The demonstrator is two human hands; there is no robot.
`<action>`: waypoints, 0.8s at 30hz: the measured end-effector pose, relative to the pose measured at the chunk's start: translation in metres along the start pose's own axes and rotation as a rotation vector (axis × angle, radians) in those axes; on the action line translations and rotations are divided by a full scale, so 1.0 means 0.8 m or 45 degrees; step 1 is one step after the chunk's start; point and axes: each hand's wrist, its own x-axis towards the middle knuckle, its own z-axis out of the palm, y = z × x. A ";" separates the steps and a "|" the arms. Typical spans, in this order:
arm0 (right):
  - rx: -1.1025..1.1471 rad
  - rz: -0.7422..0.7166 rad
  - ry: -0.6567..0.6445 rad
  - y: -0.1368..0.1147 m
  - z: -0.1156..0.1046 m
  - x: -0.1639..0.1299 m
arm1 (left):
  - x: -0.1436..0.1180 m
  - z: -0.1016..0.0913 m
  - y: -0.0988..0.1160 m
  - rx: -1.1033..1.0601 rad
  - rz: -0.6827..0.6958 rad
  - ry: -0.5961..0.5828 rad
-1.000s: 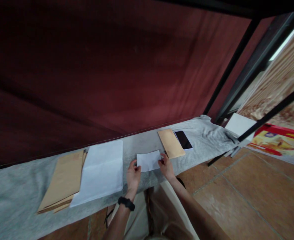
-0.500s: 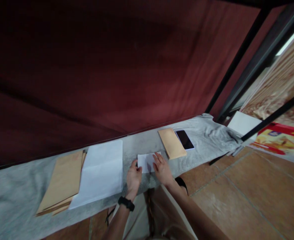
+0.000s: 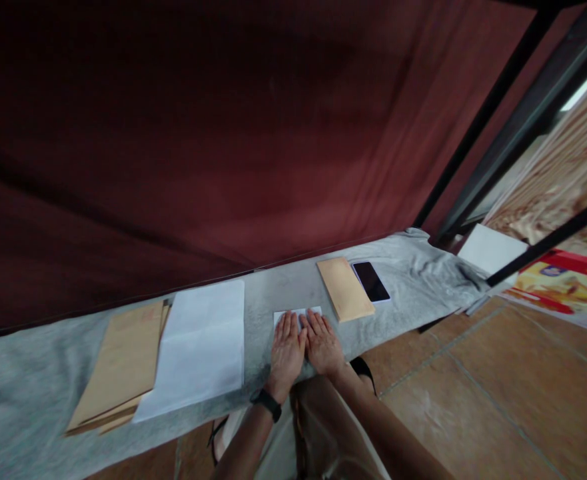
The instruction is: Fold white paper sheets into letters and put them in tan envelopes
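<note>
A small folded white paper lies on the grey cloth in front of me, mostly covered by both hands. My left hand rests flat on its left part, fingers stretched forward. Beside it, my right hand presses flat on the right part, the thumbs nearly touching. Just right of the paper lies a brown envelope, with a dark-screened phone against its far side. To the left are a stack of larger white sheets and a pile of brown envelopes, partly overlapped by the sheets.
The narrow surface is draped in grey cloth and runs along a dark red curtain. Black metal bars stand at the right. A white box and a red-yellow printed panel sit beyond the tiled floor.
My left hand has moved right and forward from the paper's left edge onto it, and its fingers have straightened. My right hand has flattened beside it. The view has shifted slightly.
</note>
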 end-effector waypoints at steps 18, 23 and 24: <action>0.291 -0.054 -0.034 -0.034 -0.005 0.033 | -0.015 0.015 -0.023 0.257 0.083 -0.086; 0.177 -0.064 -0.004 -0.011 -0.005 0.019 | -0.016 0.012 -0.019 0.225 -0.001 -0.043; 0.152 -0.066 0.000 -0.005 -0.005 0.017 | -0.016 0.010 -0.017 0.220 -0.013 -0.039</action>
